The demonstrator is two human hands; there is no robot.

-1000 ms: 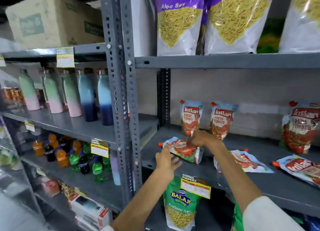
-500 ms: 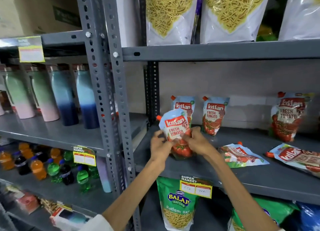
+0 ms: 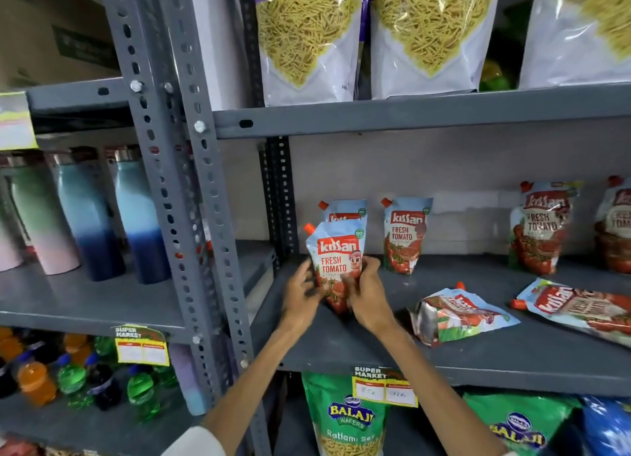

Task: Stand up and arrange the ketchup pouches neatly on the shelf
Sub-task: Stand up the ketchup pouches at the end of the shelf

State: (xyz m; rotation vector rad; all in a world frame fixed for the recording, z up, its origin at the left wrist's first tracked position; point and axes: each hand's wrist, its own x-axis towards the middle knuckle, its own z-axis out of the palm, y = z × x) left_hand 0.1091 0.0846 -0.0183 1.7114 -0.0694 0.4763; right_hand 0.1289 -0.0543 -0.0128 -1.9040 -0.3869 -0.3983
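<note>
A ketchup pouch (image 3: 336,250), pale blue with a red label and orange cap, stands upright near the left end of the grey shelf (image 3: 512,360). My left hand (image 3: 300,295) and my right hand (image 3: 370,295) grip its lower sides. Directly behind it stands another pouch (image 3: 345,209), mostly hidden. A third pouch (image 3: 406,237) stands upright to the right, and two more upright pouches (image 3: 541,226) stand at the far right. Two pouches lie flat on the shelf: one (image 3: 457,314) right of my right hand, one (image 3: 577,308) near the right edge.
A grey perforated upright post (image 3: 191,216) borders the shelf on the left, with gradient water bottles (image 3: 136,216) beyond it. Aloo sev bags (image 3: 307,42) fill the shelf above. Green Balaji bags (image 3: 345,418) and price tags (image 3: 384,385) sit below; drink bottles (image 3: 71,377) at lower left.
Both hands picked the flat pouch up off the shelf, turned it upright and moved it back in front of the left rear pouch, its base now down at the shelf.
</note>
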